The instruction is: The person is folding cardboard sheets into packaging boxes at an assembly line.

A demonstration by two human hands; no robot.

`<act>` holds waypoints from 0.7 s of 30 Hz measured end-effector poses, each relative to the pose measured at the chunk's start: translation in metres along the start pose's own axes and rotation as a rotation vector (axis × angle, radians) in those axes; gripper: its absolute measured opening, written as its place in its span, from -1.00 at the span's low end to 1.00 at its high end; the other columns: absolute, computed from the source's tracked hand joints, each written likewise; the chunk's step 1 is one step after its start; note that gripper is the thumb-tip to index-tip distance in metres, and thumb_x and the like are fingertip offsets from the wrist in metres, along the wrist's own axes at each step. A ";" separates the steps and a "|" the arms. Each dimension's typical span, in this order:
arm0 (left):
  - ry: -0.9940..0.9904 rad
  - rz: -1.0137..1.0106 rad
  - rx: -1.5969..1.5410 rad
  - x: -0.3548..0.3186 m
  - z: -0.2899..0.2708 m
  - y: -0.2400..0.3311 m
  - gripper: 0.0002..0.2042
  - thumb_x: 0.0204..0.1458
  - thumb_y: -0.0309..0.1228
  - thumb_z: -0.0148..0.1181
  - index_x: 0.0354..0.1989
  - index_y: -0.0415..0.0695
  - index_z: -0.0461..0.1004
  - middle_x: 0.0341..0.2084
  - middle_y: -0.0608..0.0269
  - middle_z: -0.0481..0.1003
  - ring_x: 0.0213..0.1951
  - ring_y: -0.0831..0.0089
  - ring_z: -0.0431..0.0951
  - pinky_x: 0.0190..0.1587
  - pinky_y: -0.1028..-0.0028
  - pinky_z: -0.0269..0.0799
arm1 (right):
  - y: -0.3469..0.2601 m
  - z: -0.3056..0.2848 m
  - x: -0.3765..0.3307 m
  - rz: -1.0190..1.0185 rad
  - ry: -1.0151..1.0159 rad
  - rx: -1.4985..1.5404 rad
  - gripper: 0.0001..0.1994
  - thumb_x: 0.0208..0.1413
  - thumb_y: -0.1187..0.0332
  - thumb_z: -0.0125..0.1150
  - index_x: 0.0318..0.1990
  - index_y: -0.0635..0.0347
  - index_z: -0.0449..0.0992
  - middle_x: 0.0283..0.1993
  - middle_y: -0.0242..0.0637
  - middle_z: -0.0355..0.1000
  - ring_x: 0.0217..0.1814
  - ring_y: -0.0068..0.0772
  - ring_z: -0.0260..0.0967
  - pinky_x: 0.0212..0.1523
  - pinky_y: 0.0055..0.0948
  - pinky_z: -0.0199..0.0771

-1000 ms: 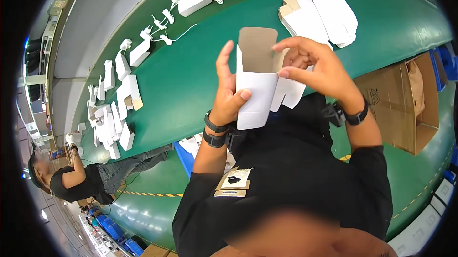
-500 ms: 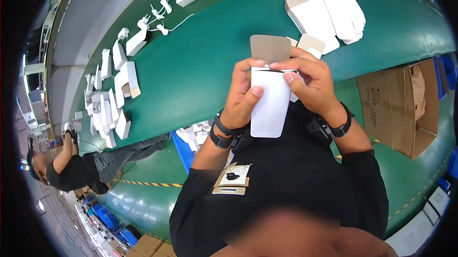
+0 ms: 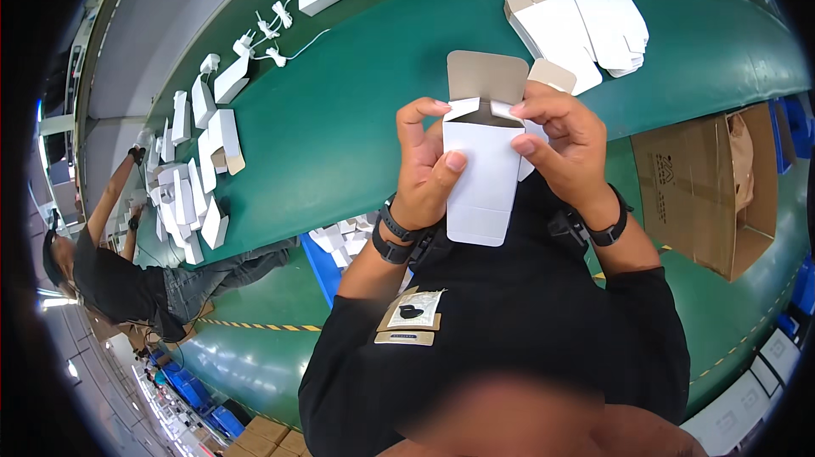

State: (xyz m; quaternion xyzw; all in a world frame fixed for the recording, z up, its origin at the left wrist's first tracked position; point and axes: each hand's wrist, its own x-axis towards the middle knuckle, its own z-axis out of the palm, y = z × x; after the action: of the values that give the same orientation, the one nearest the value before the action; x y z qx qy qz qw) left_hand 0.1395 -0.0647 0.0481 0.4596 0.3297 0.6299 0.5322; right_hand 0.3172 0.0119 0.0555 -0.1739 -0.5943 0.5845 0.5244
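Note:
I hold a small white carton (image 3: 480, 181) upright in front of my chest with both hands. My left hand (image 3: 424, 170) grips its left side, thumb on the front face. My right hand (image 3: 562, 150) holds the right side, fingers at the top edge. The carton's top is open: the brown inside of its lid flap (image 3: 486, 75) stands up, and two small side flaps are pressed inward under my fingertips. Both wrists wear dark bands.
A green belt (image 3: 365, 109) runs behind the carton. On it lie a stack of flat white cartons (image 3: 586, 11), white adapters with cables (image 3: 280, 28) and folded boxes (image 3: 199, 164). An open cardboard box (image 3: 722, 185) stands right. A co-worker (image 3: 110, 274) works at left.
The carton has gone from tilted, with my hands apart around it, to upright and square. My fingers now press the side flaps in at its top.

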 end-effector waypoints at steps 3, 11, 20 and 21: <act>0.003 -0.003 0.009 -0.001 -0.001 -0.001 -0.48 0.24 -0.32 0.09 0.23 -0.01 -0.07 0.03 -0.17 0.39 -0.04 0.35 0.48 -0.03 0.39 0.43 | -0.005 -0.004 0.001 -0.001 -0.034 -0.162 -0.83 0.07 0.42 0.39 -0.21 0.26 0.57 0.01 -0.09 0.52 -0.08 -0.40 0.51 -0.05 -0.45 0.49; -0.030 -0.013 0.025 0.002 0.000 -0.003 -0.50 0.26 -0.33 0.08 0.25 -0.03 -0.06 0.01 -0.16 0.39 -0.05 0.35 0.49 -0.07 0.39 0.44 | -0.003 -0.007 0.001 0.016 -0.102 -0.350 -0.89 0.07 0.41 0.36 -0.29 0.22 0.58 -0.11 -0.11 0.57 -0.15 -0.30 0.55 -0.14 -0.46 0.50; -0.064 0.071 0.115 0.002 0.003 -0.008 -0.36 0.21 -0.49 0.13 0.29 -0.03 -0.20 0.03 -0.20 0.38 -0.02 0.26 0.50 -0.01 0.31 0.44 | -0.012 -0.008 0.011 -0.111 -0.089 -0.314 -0.90 0.07 0.47 0.34 -0.28 0.31 0.60 -0.13 -0.11 0.57 -0.07 -0.30 0.55 -0.04 -0.43 0.54; -0.062 0.056 0.137 0.003 0.005 -0.005 -0.33 0.19 -0.50 0.15 0.30 -0.03 -0.22 0.04 -0.23 0.38 -0.01 0.23 0.50 0.00 0.30 0.44 | -0.014 -0.005 0.010 -0.036 -0.048 -0.234 -0.89 0.06 0.49 0.34 -0.27 0.32 0.61 -0.13 -0.12 0.57 -0.07 -0.32 0.54 -0.04 -0.42 0.54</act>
State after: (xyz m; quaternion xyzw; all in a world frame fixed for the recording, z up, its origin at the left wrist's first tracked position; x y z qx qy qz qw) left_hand 0.1457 -0.0611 0.0463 0.5232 0.3427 0.6059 0.4917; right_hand 0.3231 0.0187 0.0709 -0.2093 -0.6738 0.5057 0.4965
